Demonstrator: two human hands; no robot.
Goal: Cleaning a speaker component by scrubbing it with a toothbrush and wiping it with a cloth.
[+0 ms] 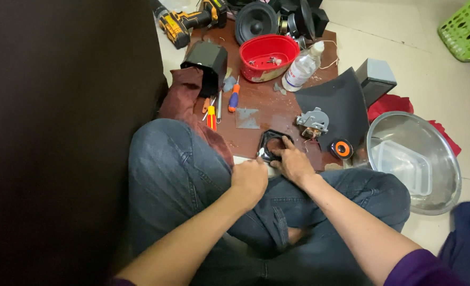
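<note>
Black square speaker frame [273,145] lies at the near edge of the brown board [266,103] on the floor, just beyond my knees. I see my right hand [293,161] resting on its near right corner, fingers curled loosely over the rim and into the opening. My left hand [249,179] is closed into a fist just beside the frame's near left corner; whether it grips anything I cannot tell. Farther off, a red oval tub [268,56] holds a few small metal parts, with a clear plastic bottle [301,68] lying against its right side. To the right, a steel bowl [414,161] holds an empty clear plastic box [402,165]. Left of the frame lie screwdrivers [234,98] with orange and blue handles.
</note>
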